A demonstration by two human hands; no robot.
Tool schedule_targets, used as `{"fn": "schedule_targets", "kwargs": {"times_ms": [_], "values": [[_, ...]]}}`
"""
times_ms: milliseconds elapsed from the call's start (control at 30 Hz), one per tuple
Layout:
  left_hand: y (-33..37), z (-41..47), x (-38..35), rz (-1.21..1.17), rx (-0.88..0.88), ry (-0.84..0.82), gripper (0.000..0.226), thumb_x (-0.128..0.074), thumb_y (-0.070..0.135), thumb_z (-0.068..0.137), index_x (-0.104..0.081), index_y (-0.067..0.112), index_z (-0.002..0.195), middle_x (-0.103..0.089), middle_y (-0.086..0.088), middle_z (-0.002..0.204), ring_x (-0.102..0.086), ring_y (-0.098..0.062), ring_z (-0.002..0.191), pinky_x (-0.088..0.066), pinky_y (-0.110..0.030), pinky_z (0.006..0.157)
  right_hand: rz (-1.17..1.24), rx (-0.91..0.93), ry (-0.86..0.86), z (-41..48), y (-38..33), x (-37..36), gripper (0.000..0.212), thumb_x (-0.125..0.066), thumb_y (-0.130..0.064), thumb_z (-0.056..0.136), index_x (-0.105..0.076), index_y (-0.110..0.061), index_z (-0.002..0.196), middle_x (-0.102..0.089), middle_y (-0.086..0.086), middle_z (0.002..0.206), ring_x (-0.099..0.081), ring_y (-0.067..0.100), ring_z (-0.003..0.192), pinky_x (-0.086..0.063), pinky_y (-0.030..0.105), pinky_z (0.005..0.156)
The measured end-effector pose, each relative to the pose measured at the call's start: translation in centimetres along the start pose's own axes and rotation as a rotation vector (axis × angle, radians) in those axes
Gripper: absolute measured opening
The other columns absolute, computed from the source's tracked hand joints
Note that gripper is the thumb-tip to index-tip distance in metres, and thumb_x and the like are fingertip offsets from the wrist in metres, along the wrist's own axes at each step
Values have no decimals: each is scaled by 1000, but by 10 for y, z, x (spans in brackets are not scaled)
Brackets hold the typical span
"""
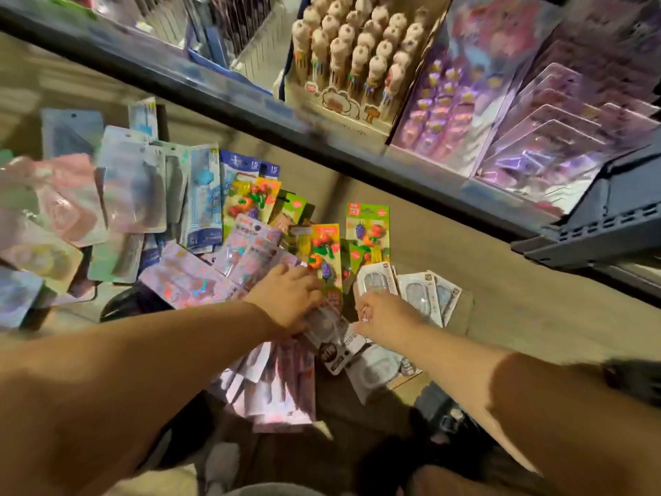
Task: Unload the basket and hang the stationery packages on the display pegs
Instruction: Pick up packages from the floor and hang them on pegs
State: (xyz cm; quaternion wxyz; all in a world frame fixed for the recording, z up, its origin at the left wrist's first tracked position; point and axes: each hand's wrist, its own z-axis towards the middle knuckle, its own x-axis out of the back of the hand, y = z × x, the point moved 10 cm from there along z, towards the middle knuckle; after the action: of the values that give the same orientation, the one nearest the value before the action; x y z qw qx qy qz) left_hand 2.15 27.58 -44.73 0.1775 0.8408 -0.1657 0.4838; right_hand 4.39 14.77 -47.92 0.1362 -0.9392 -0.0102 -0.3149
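Your left hand [286, 298] and right hand [388, 316] both pinch the white pack [334, 338] beside the fruit pack [323, 261]; lift it flat.

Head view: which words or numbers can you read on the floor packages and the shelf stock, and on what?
"15": top corner of a blue package.
"15": the second blue package beside it.
"15", upside down: lower edge of the blue-and-white package.
Fruit eraser packs, white packs, pen display box: print too blurred to read.
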Motion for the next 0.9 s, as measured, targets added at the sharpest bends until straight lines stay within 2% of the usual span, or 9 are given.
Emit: {"fn": "schedule_targets", "kwargs": {"times_ms": [67, 133, 200, 300, 367, 400, 467, 667, 900], "values": [[3, 3, -8, 40, 3, -60, 60, -60, 44, 87, -44, 23, 141, -39, -1, 145, -32, -26, 136, -30, -41, 102, 4, -24, 151, -1, 4, 11, 36, -66, -42, 88, -56, -24, 117, -54, -2, 118, -56, 23, 109, -44, 30, 79], [7, 6, -13, 61, -6, -77, 65, -73, 49, 73, -57, 25, 130, -53, 0, 133, -47, -26, 125, -40, -42, 92, 31, -99, 312, -3, 20, 28, 48, -69, -47, 84, -51, -25, 122, -47, -1, 127, -46, 24, 120, -39, 33, 87], [9, 7, -18, 134, -17, -77, 65, -83, 55, 47, -73, 27, 104, -68, 3, 105, -64, -22, 97, -48, -38, 72, 86, -211, 412, -6, 45, 38, 69, -75, -54, 75, -44, -24, 129, -39, 3, 135, -36, 26, 127, -36, 38, 99], [12, 13, -17, 162, -39, 8, 59, -87, 52, 44, -75, 26, 95, -69, 3, 98, -66, -21, 87, -51, -39, 67, 215, -447, 400, -9, 94, 32, 107, -80, -66, 59, -27, -24, 141, -27, 9, 143, -29, 32, 131, -36, 44, 102], [21, 16, -11, 156, -58, 0, 52, -79, 42, 69, -67, 25, 117, -64, -1, 119, -61, -25, 105, -48, -44, 83, 328, -556, 333, -8, 115, 19, 121, -83, -67, 54, -16, -24, 146, -20, 12, 146, -28, 37, 133, -38, 47, 101], [23, 20, -12, 120, -45, -3, 51, -64, 36, 86, -53, 23, 135, -53, -3, 136, -51, -27, 122, -39, -47, 97, 383, -589, 305, -7, 120, 14, 125, -84, -65, 53, -12, -24, 147, -18, 14, 147, -29, 38, 133, -40, 46, 100], [20, 24, -18, 139, -11, -70, 54, -44, 33, 99, -29, 22, 150, -32, -5, 151, -30, -28, 137, -23, -44, 109, 471, -624, 272, -5, 124, 8, 129, -87, -60, 53, -8, -25, 148, -19, 17, 147, -33, 39, 131, -42, 45, 95], [21, 35, -17, 107, -9, -101, 70, -56, 48, 91, -28, 20, 149, -28, -6, 149, -28, -28, 134, -21, -41, 112, 595, -627, 270, -3, 123, 7, 126, -91, -45, 59, -5, -26, 149, -26, 20, 143, -42, 36, 123, -36, 37, 78], [7, 38, -16, -123, 32, -80, 78, -63, 44, 84, -23, 18, 147, -32, -5, 146, -31, -24, 133, -25, -34, 110, 682, -630, 287, 2, 129, 7, 131, -94, -33, 57, -2, -29, 151, -37, 19, 143, -45, 37, 127, -43, 42, 95]]}}
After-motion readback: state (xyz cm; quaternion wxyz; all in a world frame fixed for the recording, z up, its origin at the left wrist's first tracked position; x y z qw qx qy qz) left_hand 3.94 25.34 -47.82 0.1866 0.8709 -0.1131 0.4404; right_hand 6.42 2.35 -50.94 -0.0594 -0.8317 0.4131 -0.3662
